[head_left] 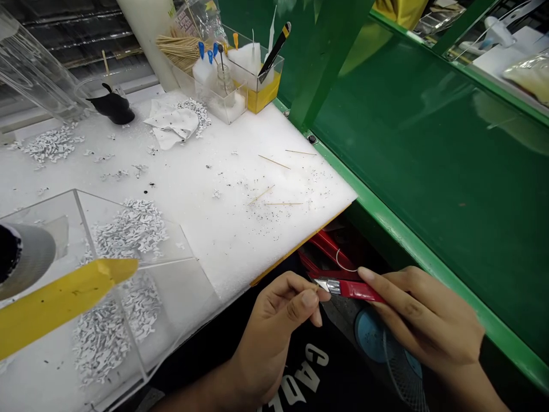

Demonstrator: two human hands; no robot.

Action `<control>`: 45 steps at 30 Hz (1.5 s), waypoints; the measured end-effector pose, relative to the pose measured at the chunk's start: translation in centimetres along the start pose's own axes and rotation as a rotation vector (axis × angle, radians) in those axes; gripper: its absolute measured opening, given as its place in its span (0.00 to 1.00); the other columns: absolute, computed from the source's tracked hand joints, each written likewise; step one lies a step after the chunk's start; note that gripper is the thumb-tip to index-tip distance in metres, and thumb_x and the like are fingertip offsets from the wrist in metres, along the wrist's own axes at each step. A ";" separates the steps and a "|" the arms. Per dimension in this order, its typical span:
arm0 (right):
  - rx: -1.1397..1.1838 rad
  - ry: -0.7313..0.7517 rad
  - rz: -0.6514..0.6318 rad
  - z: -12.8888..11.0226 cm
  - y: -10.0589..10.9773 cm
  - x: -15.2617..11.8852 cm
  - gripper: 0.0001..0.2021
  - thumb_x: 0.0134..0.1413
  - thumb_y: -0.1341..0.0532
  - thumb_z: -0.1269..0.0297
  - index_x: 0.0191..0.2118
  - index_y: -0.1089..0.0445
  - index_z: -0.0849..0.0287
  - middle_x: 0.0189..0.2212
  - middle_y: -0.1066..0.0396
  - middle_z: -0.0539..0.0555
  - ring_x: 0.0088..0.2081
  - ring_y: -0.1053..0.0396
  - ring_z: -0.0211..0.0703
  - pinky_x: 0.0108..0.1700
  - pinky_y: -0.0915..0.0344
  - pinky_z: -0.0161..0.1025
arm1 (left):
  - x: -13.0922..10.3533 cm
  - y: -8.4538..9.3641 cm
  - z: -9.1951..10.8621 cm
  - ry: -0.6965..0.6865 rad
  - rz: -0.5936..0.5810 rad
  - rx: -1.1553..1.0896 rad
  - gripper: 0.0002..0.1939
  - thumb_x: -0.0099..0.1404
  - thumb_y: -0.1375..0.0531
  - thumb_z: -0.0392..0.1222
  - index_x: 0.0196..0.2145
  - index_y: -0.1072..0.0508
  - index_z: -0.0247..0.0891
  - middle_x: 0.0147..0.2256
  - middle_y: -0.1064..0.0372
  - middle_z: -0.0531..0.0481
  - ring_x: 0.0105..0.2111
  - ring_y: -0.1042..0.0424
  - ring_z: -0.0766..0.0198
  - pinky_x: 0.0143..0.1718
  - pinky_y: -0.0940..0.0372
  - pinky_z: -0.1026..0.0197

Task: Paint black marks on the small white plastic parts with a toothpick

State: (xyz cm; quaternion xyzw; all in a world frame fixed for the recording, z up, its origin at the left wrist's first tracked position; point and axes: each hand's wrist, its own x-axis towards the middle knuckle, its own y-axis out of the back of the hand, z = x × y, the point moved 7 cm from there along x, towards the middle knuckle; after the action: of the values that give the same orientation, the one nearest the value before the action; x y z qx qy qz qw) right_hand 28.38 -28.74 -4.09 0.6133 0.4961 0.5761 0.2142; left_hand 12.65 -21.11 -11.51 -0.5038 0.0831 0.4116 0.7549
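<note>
My right hand [422,317] is wrapped round the red handle of a craft knife [358,290], its pointed metal blade directed left. Close by, my left hand [285,329] pinches a thin wooden stick [315,288] between thumb and fingers; most of the stick is hidden. The blade tip meets the stick at the fingertips. Both hands are over my lap, just off the table's front edge. Several more thin wooden sticks [274,162] lie on the white foam sheet [231,246] among dark specks.
A clear acrylic box [184,260] stands at the left, near piles of small white pieces [131,229] and a yellow strip [64,306]. At the back are a black-coated cup [114,106], bamboo sticks [182,51] and a clear tray [234,109]. A green frame [412,252] borders the right.
</note>
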 end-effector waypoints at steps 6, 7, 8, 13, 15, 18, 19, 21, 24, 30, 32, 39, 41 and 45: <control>-0.030 -0.123 0.092 1.0 -0.1 -0.4 0.39 0.56 0.34 0.89 0.71 0.35 0.58 0.37 0.26 0.58 0.34 0.29 0.42 0.33 0.32 0.40 | -0.1 -0.1 -0.2 0.010 -0.013 -0.002 0.16 0.58 0.22 0.53 0.28 0.19 0.41 0.26 0.25 0.57 0.27 0.34 0.69 0.44 0.39 0.59; -0.020 -0.131 0.104 1.1 0.0 -0.4 0.39 0.55 0.35 0.90 0.71 0.35 0.59 0.37 0.26 0.58 0.34 0.29 0.43 0.33 0.32 0.40 | -0.1 -0.1 -0.2 0.008 -0.013 -0.002 0.15 0.58 0.22 0.52 0.29 0.19 0.41 0.26 0.26 0.57 0.28 0.34 0.69 0.45 0.39 0.59; -0.002 -0.121 0.106 1.0 0.0 -0.4 0.39 0.55 0.35 0.90 0.71 0.35 0.60 0.37 0.26 0.58 0.34 0.29 0.43 0.33 0.32 0.40 | -0.1 -0.1 -0.2 0.005 -0.013 -0.002 0.15 0.59 0.23 0.52 0.29 0.19 0.41 0.25 0.27 0.57 0.28 0.34 0.68 0.45 0.39 0.59; 0.076 -0.026 0.035 0.4 -0.1 -0.4 0.36 0.61 0.36 0.84 0.72 0.37 0.59 0.36 0.27 0.58 0.34 0.29 0.42 0.31 0.31 0.39 | 0.0 0.0 -0.2 0.001 -0.018 -0.010 0.15 0.59 0.23 0.54 0.29 0.19 0.41 0.26 0.26 0.57 0.29 0.34 0.69 0.45 0.39 0.60; 0.078 -0.017 0.011 0.3 -0.1 -0.4 0.34 0.63 0.36 0.82 0.72 0.38 0.59 0.35 0.27 0.57 0.34 0.30 0.42 0.30 0.32 0.38 | 0.0 -0.1 -0.2 0.000 -0.023 -0.008 0.16 0.60 0.23 0.54 0.30 0.18 0.41 0.27 0.26 0.57 0.28 0.35 0.69 0.43 0.40 0.61; 0.070 -0.016 -0.005 0.3 -0.3 -0.3 0.34 0.63 0.37 0.81 0.72 0.38 0.59 0.35 0.27 0.57 0.33 0.31 0.41 0.30 0.32 0.38 | 0.0 -0.1 -0.1 -0.003 -0.031 -0.002 0.16 0.59 0.23 0.55 0.29 0.18 0.41 0.26 0.26 0.57 0.28 0.36 0.69 0.41 0.41 0.61; 0.067 -0.017 -0.003 0.4 -0.3 -0.3 0.34 0.63 0.37 0.81 0.72 0.38 0.59 0.35 0.27 0.57 0.33 0.31 0.41 0.30 0.32 0.38 | 0.0 -0.1 -0.1 -0.003 -0.033 -0.001 0.16 0.59 0.23 0.55 0.29 0.19 0.40 0.26 0.26 0.57 0.28 0.36 0.69 0.42 0.41 0.61; 0.063 -0.020 0.003 0.4 -0.3 -0.4 0.34 0.63 0.36 0.81 0.72 0.38 0.58 0.35 0.27 0.57 0.33 0.30 0.41 0.30 0.32 0.38 | 0.0 -0.2 -0.1 -0.002 -0.036 0.000 0.16 0.59 0.23 0.54 0.29 0.19 0.40 0.26 0.26 0.56 0.28 0.36 0.68 0.42 0.41 0.60; 0.061 -0.031 0.007 0.4 -0.3 -0.4 0.35 0.62 0.36 0.81 0.72 0.38 0.57 0.35 0.26 0.56 0.33 0.29 0.42 0.31 0.31 0.38 | 0.0 -0.3 0.0 0.003 -0.040 -0.001 0.16 0.60 0.24 0.53 0.28 0.19 0.40 0.26 0.27 0.56 0.28 0.36 0.68 0.42 0.42 0.60; 0.049 -0.054 0.027 0.4 -0.5 -0.4 0.36 0.62 0.36 0.82 0.72 0.38 0.55 0.35 0.26 0.56 0.33 0.29 0.42 0.30 0.30 0.39 | -0.1 -0.6 0.0 0.030 -0.065 -0.003 0.14 0.61 0.25 0.51 0.28 0.18 0.39 0.23 0.30 0.55 0.26 0.39 0.68 0.39 0.44 0.59; 0.042 -0.075 0.047 0.5 -0.4 -0.3 0.37 0.60 0.36 0.84 0.72 0.37 0.55 0.36 0.25 0.57 0.34 0.28 0.43 0.31 0.30 0.39 | -0.2 -0.6 -0.1 0.044 -0.069 -0.005 0.13 0.61 0.26 0.49 0.28 0.18 0.38 0.23 0.31 0.55 0.26 0.39 0.68 0.38 0.44 0.59; 0.079 -0.067 0.044 0.3 -0.1 -0.2 0.37 0.60 0.37 0.85 0.72 0.38 0.56 0.36 0.26 0.57 0.35 0.28 0.44 0.31 0.29 0.40 | -0.3 -0.5 -0.1 0.038 -0.060 -0.014 0.12 0.61 0.26 0.49 0.29 0.18 0.38 0.25 0.29 0.55 0.26 0.39 0.69 0.39 0.44 0.60; 0.083 -0.045 0.036 0.2 -0.1 -0.1 0.36 0.61 0.37 0.84 0.72 0.38 0.57 0.35 0.27 0.57 0.34 0.29 0.43 0.30 0.30 0.39 | -0.2 -0.5 0.0 0.032 -0.062 -0.018 0.13 0.61 0.26 0.49 0.29 0.18 0.39 0.25 0.29 0.55 0.26 0.39 0.69 0.38 0.44 0.60; 0.071 -0.014 0.023 0.1 -0.2 -0.1 0.34 0.63 0.37 0.81 0.72 0.38 0.56 0.33 0.28 0.55 0.32 0.30 0.41 0.29 0.31 0.38 | -0.1 -0.3 0.0 0.009 -0.062 -0.014 0.12 0.62 0.25 0.50 0.30 0.18 0.39 0.25 0.30 0.55 0.27 0.38 0.69 0.38 0.43 0.61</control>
State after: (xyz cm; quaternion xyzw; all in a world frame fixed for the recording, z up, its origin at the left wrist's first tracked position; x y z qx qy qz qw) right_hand 28.45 -28.68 -4.35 0.6302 0.5077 0.5563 0.1887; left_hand 12.79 -21.21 -11.23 -0.5131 0.0680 0.3865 0.7633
